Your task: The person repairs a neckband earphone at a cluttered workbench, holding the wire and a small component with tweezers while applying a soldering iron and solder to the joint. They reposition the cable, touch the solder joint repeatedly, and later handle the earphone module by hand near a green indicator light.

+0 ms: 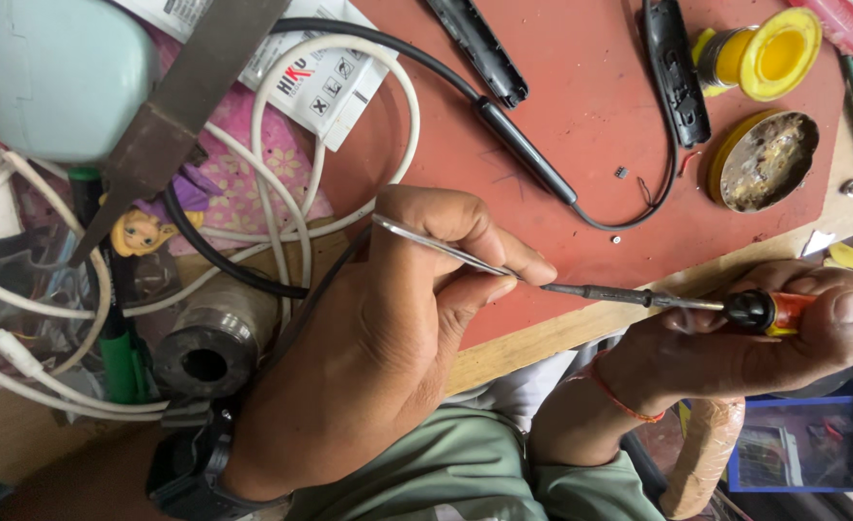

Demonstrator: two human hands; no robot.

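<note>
My left hand [397, 338], a black watch on its wrist, pinches thin metal tweezers [436, 246] between thumb and fingers. My right hand [735, 347], with a red thread around the wrist, grips a soldering iron [802, 311] by its orange and yellow handle. The iron's dark tip [590, 291] points left and meets the tweezers' points at the near edge of a red mat [581, 96]. Whatever sits between the tweezer points is too small to see.
On the mat lie a black cable with an inline piece [523, 150], a tiny black chip [620, 172], a yellow solder spool [769, 48] and an open flux tin [764, 159]. White cables [282, 125], a metal file [176, 106], a metal cylinder [209, 347] and a green pen [118, 357] crowd the left.
</note>
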